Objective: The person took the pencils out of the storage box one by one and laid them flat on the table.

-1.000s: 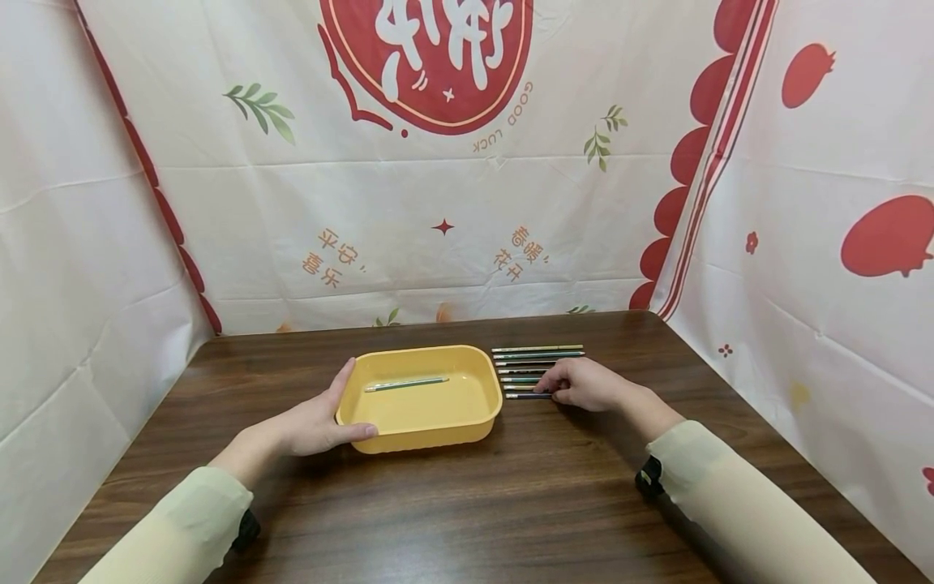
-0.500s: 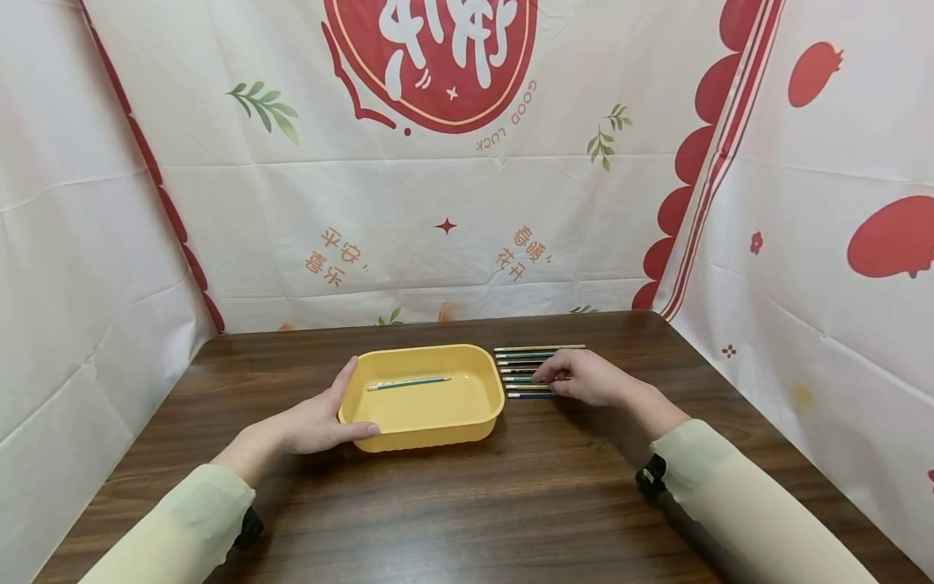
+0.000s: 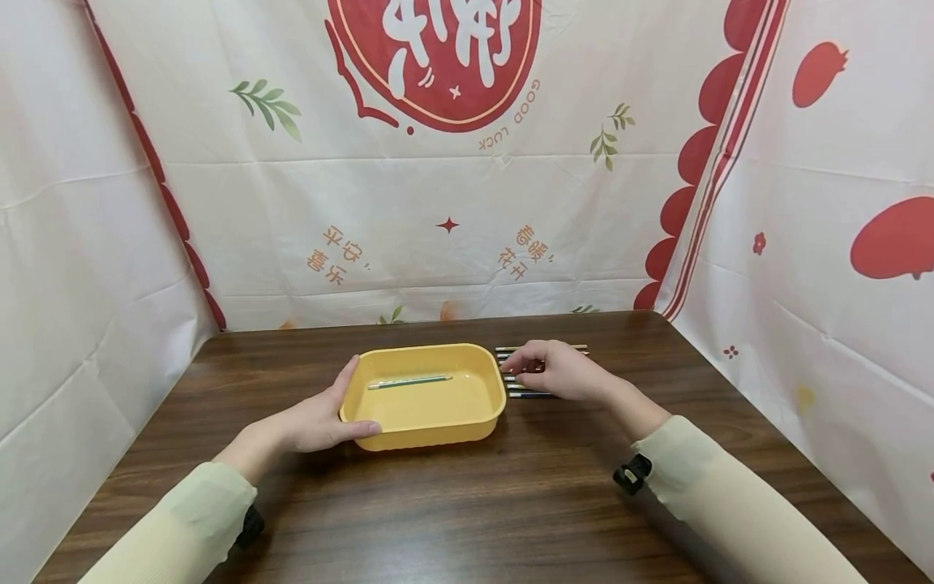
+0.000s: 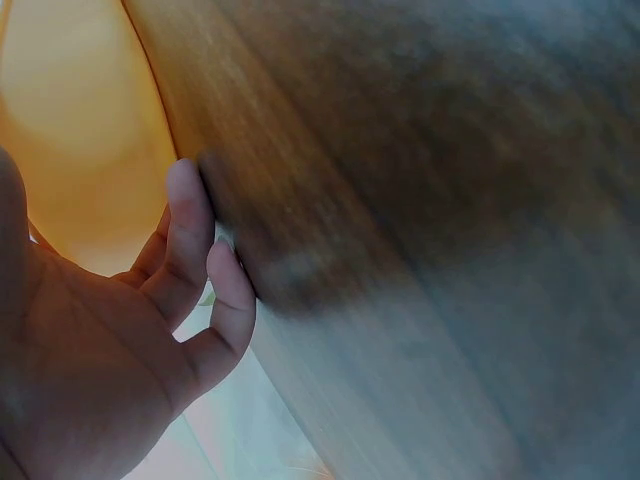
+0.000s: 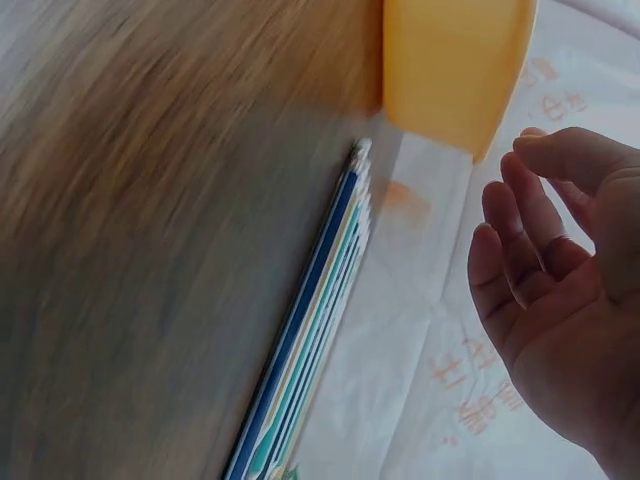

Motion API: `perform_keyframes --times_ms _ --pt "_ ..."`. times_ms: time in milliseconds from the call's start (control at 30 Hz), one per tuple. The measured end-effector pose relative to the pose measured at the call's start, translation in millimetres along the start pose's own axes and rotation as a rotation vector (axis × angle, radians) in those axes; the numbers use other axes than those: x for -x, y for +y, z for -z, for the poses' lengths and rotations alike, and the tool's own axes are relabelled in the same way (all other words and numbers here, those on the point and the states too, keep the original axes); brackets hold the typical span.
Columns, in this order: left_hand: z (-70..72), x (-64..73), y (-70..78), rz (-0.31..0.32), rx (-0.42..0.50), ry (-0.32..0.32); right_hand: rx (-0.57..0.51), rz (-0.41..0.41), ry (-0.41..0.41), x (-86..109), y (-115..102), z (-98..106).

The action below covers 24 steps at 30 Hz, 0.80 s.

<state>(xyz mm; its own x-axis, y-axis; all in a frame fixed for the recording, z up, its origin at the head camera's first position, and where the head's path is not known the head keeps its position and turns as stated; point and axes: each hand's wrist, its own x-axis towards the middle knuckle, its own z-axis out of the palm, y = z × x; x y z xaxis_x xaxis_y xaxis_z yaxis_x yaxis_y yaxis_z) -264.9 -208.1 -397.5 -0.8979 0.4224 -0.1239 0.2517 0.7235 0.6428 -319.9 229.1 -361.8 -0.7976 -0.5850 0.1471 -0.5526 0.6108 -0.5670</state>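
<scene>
My left hand (image 3: 317, 418) holds the left end of a yellow plastic tray (image 3: 438, 440), thumb over the near rim and fingers along the outer wall. A single green pencil (image 3: 410, 382) lies in the tray. To the tray's right, several pencils (image 3: 530, 395) lie side by side on the table, white ends toward the tray. Over this row hovers my right hand (image 3: 565, 371), its fingers loosely bent and near the tray's right rim. In the right wrist view the pencil row (image 5: 300, 335) lies apart from the hand (image 5: 570, 300), and nothing shows between the fingers.
Everything rests on a dark wooden table (image 3: 452, 511). A white printed cloth (image 3: 409, 195) hangs behind it and along both sides. Black straps sit at both wrists, below pale sleeves (image 3: 700, 478).
My right hand has lifted off the near pencils and moved left and away from me, toward the tray's right rim. The left hand and the tray have stayed put.
</scene>
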Motion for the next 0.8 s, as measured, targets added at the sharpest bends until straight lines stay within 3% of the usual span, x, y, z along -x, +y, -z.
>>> perform_keyframes --times_ms 533,800 --pt "0.2 0.4 0.7 0.006 -0.003 -0.004 -0.064 0.059 -0.010 -14.2 -33.2 -11.5" --pt "-0.4 0.9 1.1 -0.002 -0.003 0.001 -0.044 0.101 -0.010 -36.5 -45.7 -27.2"
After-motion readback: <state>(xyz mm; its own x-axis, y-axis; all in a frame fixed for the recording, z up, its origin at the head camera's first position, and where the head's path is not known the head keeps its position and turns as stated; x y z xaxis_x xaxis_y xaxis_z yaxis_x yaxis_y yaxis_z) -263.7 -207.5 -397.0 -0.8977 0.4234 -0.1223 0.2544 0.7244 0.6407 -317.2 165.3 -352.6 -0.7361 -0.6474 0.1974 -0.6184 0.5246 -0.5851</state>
